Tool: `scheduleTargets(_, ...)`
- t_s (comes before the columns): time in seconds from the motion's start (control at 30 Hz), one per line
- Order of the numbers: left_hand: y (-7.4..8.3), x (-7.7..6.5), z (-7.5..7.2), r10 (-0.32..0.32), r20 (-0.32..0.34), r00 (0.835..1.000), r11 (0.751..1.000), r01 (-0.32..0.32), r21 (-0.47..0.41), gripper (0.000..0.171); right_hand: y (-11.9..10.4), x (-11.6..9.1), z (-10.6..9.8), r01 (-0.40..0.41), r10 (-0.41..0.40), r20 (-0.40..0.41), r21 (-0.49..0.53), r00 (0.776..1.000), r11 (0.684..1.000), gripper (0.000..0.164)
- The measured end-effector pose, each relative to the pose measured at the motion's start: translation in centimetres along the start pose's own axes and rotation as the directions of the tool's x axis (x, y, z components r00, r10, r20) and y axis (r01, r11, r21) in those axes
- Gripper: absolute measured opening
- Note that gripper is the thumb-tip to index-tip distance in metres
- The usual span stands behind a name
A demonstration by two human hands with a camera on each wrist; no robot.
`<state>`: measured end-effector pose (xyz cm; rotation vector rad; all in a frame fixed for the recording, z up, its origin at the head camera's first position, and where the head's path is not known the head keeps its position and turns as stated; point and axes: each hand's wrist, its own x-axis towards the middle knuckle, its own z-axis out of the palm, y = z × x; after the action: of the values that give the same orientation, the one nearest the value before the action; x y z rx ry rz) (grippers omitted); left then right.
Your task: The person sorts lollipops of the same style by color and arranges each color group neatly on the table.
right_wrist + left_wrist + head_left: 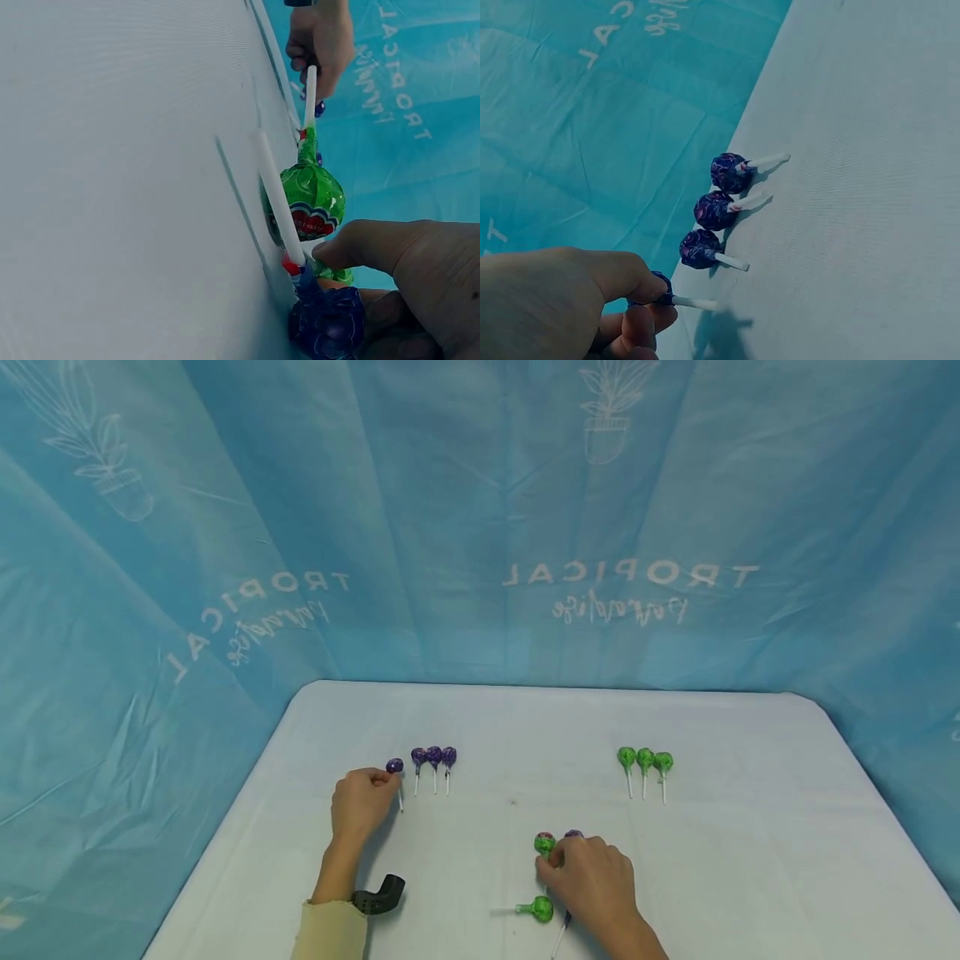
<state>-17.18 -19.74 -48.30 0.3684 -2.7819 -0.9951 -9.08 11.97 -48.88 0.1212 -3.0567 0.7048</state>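
Note:
My left hand (pixel 362 806) pinches a purple-wrapped lollipop (pixel 394 766) just below its candy, at the left of three purple lollipops (pixel 434 757) lying in a row. In the left wrist view, the held lollipop's white stick (pixel 696 303) points away from the fingertips. My right hand (pixel 592 881) has thumb and finger on a green lollipop (pixel 544 842) whose stick is hidden. Another green lollipop (pixel 536 908) lies sideways beside that hand. In the right wrist view, a purple lollipop (pixel 326 322) is close under the fingers. One more purple candy (pixel 573 833) peeks out beyond the hand.
Three green lollipops (pixel 645 758) lie in a row at the back right, sticks toward me. A white cloth covers the table (pixel 750 860). Blue printed curtains (pixel 450 527) hang behind and at both sides. A black band (pixel 378 895) sits at my left wrist.

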Motion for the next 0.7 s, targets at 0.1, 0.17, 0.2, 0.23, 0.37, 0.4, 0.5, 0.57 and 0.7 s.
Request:
scheduleTargets(0.1, 0.0, 0.6, 0.0, -0.009, 0.002, 1.000, 1.000, 0.009, 0.014, 0.024, 0.0, 0.0, 0.0, -0.003, 0.003, -0.013, 0.004, 1.000, 1.000, 0.017)
scheduleTargets(0.17, 0.1, 0.9, 0.1, -0.014, 0.010, 1.000, 0.999, 0.014, 0.029, 0.024, 0.1, 0.0, 0.0, -0.003, 0.003, -0.022, 0.005, 1.000, 1.000, 0.016)
scheduleTargets(0.2, 0.1, 1.1, 0.2, -0.014, 0.015, 1.000, 0.999, 0.014, 0.036, 0.023, 0.1, 0.0, 0.0, -0.001, 0.002, -0.026, 0.007, 1.000, 1.000, 0.016)
scheduleTargets(0.23, 0.1, 1.3, 0.2, -0.014, 0.019, 1.000, 0.999, 0.013, 0.042, 0.023, 0.1, -0.1, 0.0, -0.001, 0.001, -0.026, 0.010, 1.000, 1.000, 0.016)
scheduleTargets(0.37, 0.2, 1.9, 0.6, -0.004, 0.022, 1.000, 0.998, 0.003, 0.057, 0.022, 0.1, -0.1, 0.0, -0.001, 0.001, -0.027, 0.014, 1.000, 1.000, 0.014)
scheduleTargets(0.4, 0.2, 2.0, 0.6, -0.002, 0.021, 1.000, 0.998, 0.001, 0.059, 0.022, 0.1, -0.1, 0.0, -0.002, 0.002, -0.026, 0.014, 1.000, 1.000, 0.014)
scheduleTargets(0.5, 0.3, 2.2, 0.9, 0.002, 0.018, 1.000, 0.998, -0.003, 0.063, 0.023, 0.1, 0.0, -0.1, -0.005, 0.005, -0.020, 0.010, 1.000, 1.000, 0.015)
scheduleTargets(0.57, 0.4, 2.3, 1.0, 0.004, 0.020, 1.000, 0.998, -0.005, 0.068, 0.023, 0.1, 0.0, -0.1, -0.007, 0.007, -0.015, 0.008, 1.000, 1.000, 0.016)
scheduleTargets(0.7, 0.4, 2.4, 1.3, 0.010, 0.030, 1.000, 0.998, -0.012, 0.069, 0.023, 0.1, -0.1, 0.0, -0.010, 0.010, -0.017, 0.001, 1.000, 1.000, 0.017)
